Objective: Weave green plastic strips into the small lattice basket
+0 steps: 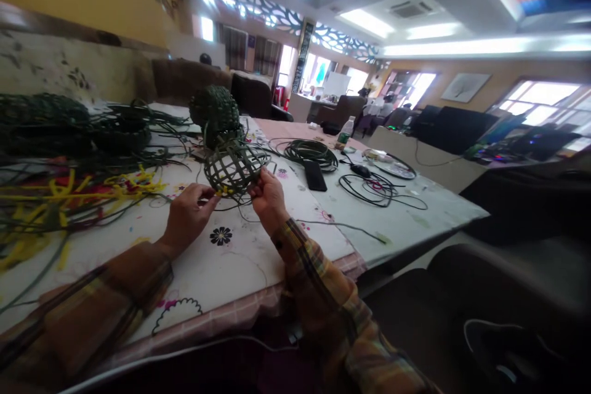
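Head view: gripping an open-weave green basket (234, 167) with pinched fingers of left hand (187, 212) by yellow strips (225, 191) and right hand (269, 197) at its right edge, left of the smartphone (315, 176).

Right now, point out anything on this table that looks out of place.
The yellow strips lie in a loose tangle with green strands, left of the left hand, unlike the coil looped neatly beyond the phone. I see no spill.
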Demonstrator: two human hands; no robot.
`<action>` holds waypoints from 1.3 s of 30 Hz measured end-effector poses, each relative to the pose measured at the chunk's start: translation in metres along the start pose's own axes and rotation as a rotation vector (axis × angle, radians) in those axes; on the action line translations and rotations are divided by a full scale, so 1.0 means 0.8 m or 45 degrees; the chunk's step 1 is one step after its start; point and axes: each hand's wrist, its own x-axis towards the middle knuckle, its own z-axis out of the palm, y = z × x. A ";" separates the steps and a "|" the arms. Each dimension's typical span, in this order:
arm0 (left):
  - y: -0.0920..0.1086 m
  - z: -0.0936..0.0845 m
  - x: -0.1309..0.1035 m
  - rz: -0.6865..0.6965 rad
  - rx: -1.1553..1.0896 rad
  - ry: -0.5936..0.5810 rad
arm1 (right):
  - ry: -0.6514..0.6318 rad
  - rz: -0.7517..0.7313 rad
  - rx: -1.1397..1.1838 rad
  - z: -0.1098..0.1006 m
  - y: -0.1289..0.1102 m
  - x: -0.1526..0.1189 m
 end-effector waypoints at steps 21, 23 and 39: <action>-0.020 -0.015 0.018 0.637 0.409 -0.086 | 0.033 0.138 0.096 -0.010 -0.008 0.008; -0.019 -0.016 0.019 0.649 0.439 -0.125 | 0.015 0.129 0.065 -0.010 -0.009 0.008; 0.012 -0.016 0.003 0.231 0.315 -0.180 | -0.086 0.063 0.033 -0.017 0.002 0.009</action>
